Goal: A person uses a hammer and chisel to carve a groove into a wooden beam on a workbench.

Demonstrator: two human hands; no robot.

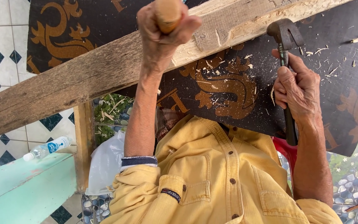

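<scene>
Dark board with orange-brown scroll ornament: largest item, spread under the work and strewn with pale wood shavings.

Weathered wooden plank: lies diagonally across the dark board, lower at picture-left, higher at picture-right; a freshly cut pale notch shows near its upper end.

Pale green counter: bottom picture-left corner.

White plastic bag: crumpled, beside the yellow shirt sleeve.

Clear plastic bottle: lying on its side at the green counter's far edge; white cap, blue-and-white label round the middle.

Claw hammer: dark metal head just above the dark board, shaft running down through the right hand, which is closed around it mid-shaft.

Round wooden handle: held upright against the plank at the notch; left hand fisted tightly round it, forearm extended straight.
</scene>
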